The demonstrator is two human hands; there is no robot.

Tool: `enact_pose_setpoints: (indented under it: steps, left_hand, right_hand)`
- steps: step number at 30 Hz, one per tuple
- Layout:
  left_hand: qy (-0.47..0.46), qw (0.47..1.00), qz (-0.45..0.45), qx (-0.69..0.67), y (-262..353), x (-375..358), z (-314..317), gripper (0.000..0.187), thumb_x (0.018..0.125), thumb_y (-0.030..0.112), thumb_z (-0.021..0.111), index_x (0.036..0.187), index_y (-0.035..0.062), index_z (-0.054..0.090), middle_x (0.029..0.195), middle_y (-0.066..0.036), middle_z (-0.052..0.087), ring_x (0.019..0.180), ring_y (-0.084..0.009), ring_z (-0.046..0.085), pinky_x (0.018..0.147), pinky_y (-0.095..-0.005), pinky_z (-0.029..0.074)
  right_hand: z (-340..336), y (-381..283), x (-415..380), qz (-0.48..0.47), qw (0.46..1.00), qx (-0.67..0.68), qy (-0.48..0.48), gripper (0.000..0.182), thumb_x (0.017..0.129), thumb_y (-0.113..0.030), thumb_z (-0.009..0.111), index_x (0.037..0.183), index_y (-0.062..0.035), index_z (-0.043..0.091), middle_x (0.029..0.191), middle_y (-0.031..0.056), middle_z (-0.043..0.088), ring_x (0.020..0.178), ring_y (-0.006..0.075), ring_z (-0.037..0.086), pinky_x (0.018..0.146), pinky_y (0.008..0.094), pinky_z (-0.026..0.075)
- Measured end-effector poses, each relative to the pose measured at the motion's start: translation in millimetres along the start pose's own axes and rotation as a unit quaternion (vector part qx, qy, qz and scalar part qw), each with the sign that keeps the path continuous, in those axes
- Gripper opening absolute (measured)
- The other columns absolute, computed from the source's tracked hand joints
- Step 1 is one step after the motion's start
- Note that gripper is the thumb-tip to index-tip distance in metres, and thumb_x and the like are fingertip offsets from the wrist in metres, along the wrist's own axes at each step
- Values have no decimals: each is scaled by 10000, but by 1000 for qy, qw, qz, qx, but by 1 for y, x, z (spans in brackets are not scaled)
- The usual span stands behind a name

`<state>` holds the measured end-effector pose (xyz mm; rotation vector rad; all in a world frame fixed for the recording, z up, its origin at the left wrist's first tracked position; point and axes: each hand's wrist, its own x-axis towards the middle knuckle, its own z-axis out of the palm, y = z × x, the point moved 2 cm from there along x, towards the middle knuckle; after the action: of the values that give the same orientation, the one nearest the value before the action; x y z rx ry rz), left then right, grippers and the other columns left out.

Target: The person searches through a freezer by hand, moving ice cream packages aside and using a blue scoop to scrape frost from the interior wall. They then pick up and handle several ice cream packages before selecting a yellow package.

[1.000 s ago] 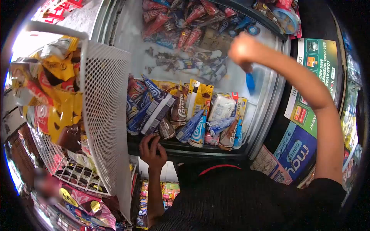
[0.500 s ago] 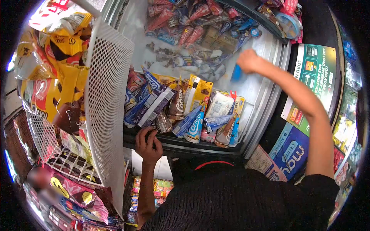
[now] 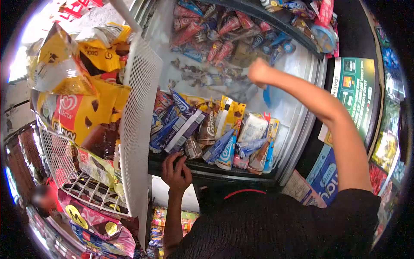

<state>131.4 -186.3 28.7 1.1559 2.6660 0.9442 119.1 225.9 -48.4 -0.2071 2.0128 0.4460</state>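
My right hand (image 3: 260,73) is closed in a fist over the hazy middle of the ice cream freezer (image 3: 290,142). A flat blue thing (image 3: 267,96), blurred, sticks out below the fist; its kind I cannot tell. My left hand (image 3: 177,172) rests at the freezer's dark front edge with its fingers bent and apart, holding nothing. Just beyond its fingertips lies a brown wrapped ice cream (image 3: 192,148). Blue cones (image 3: 226,153), a brown cone (image 3: 208,129) and a yellow packet (image 3: 230,115) are heaped along the front of the freezer.
At left a white mesh rack (image 3: 140,125) holds yellow ice cream bags (image 3: 82,112). More red cones (image 3: 187,34) lie at the freezer's back. Printed signs (image 3: 355,95) line the right side. Colourful small packets (image 3: 166,220) hang below the left forearm.
My right hand has moved left across the freezer with the blue thing. The view has shifted a little, while my left hand stays at the front edge.
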Motion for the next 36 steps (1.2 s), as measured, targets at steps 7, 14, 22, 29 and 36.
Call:
enact_pose_setpoints:
  steps: [7,14,22,29,36]
  left_hand:
    - [4,1000,9,18,-2,-2,0,228,709,6,536,905,61,640,1019,-100,601,937,-298,564,810,-402,478]
    - [1,1000,10,28,-1,-2,-3,219,716,24,550,912,54,643,1040,-111,578,946,-315,559,796,-413,484]
    - [4,1000,12,27,-2,-1,-1,181,818,65,496,915,42,647,1027,-113,577,937,-297,549,805,-426,453]
    - [4,1000,11,19,-1,-1,1,198,803,63,505,937,40,648,1019,-118,576,932,-296,547,802,-433,451]
    - [-3,1000,6,25,2,2,0,195,811,44,487,928,41,644,1016,-113,576,935,-301,534,789,-426,448]
  right_hand:
    - [-60,23,-79,13,984,12,177,282,479,-244,795,719,-132,698,757,80,667,750,202,648,594,373,496]
    - [6,-10,10,6,990,79,120,232,454,-213,730,677,-151,706,749,64,678,722,210,651,635,390,509]
    - [23,-3,1,16,985,45,163,212,469,-242,731,668,-176,701,754,63,676,736,246,636,667,449,473]
    - [12,-5,13,16,998,56,-1,227,534,-171,758,759,-174,726,850,31,696,819,179,659,662,326,524]
    - [77,-44,30,106,979,95,143,134,727,-146,597,768,-142,725,895,58,695,807,188,665,653,332,528]
